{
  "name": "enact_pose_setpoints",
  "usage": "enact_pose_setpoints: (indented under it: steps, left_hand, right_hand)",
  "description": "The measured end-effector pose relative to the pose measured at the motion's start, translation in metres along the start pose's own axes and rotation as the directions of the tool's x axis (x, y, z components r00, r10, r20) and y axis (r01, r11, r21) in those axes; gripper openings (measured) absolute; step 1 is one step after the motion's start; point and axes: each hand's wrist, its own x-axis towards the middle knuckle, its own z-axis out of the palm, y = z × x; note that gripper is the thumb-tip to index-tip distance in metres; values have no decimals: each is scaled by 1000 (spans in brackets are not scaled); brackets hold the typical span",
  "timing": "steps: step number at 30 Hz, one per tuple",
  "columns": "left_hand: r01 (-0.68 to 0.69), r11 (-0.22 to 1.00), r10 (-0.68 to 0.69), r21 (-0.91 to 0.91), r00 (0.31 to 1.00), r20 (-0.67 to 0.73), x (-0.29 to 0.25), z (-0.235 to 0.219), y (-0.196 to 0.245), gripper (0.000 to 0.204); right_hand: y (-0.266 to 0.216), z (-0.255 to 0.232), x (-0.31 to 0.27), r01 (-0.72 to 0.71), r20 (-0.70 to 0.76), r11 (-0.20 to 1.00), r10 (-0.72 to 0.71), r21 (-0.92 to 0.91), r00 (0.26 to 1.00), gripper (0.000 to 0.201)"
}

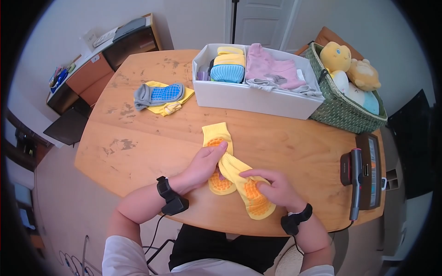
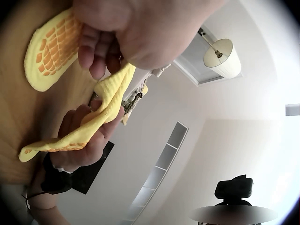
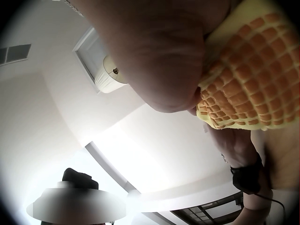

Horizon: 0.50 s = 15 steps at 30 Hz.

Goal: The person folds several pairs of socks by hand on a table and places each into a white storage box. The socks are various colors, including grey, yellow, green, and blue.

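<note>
Two yellow socks with orange grip patterns are at the table's front middle. My left hand [image 1: 206,164] pinches the cuff end of the slanting yellow sock [image 1: 237,168], above the other yellow sock [image 1: 216,132], which lies on the wood. My right hand [image 1: 276,186] holds the slanting sock's side, thumb near its orange patch. In the left wrist view that sock [image 2: 110,96] stretches between the left hand [image 2: 140,33] and the right hand [image 2: 77,145]. The right wrist view shows its orange grid [image 3: 248,79] close beside the right hand [image 3: 164,61].
Grey-blue and yellow socks [image 1: 166,94] lie at the table's back left. A white divided box [image 1: 253,102] with folded clothes stands at the back, beside a green basket [image 1: 343,108] of plush toys. A brown case [image 1: 369,170] and a slim handheld device [image 1: 356,184] are at the right edge.
</note>
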Motion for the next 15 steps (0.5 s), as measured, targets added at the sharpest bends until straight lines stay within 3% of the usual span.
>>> enact_pose_setpoints:
  steps: [7,9,13,15]
  left_hand:
    - [25,996,-29,-88,998,-51,-4,5,3,37]
    - [-123,980,149,-157,974,169,-1,-7,-6,29]
    - [-65,991,94,-119,960,265,0,-16,-3,23]
    - [-85,962,144,-258,965,219,-4,-5,5,21]
  right_hand:
    - [2,-1,-5,16,-25,990,-12,142,1000,50]
    - [5,-3,-6,4,-39,985,3,171,999,49]
    - [2,-6,-7,0,-94,953,30,301,995,43]
    - [0,-3,-5,-10,-98,927,50,374,994,41]
